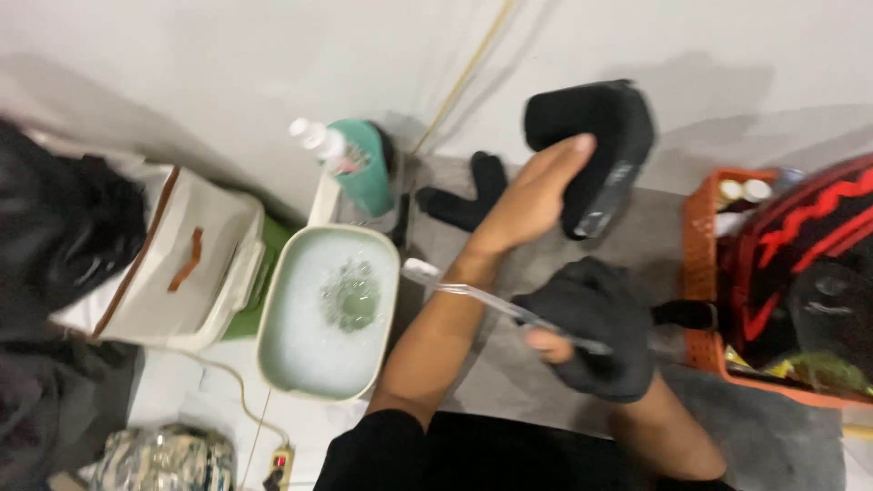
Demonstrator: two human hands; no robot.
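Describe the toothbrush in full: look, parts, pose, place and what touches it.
The clear plastic toothbrush has a slim see-through handle and a white bristled head at its left end. It lies at a slant, head up and to the left near the rim of the pale green basin of soapy water, handle running down to the right. The right hand, wearing a black glove, grips the handle's lower part. The shaft crosses just above the bare left forearm; whether they touch cannot be told. The picture is motion-blurred, so finer detail is lost.
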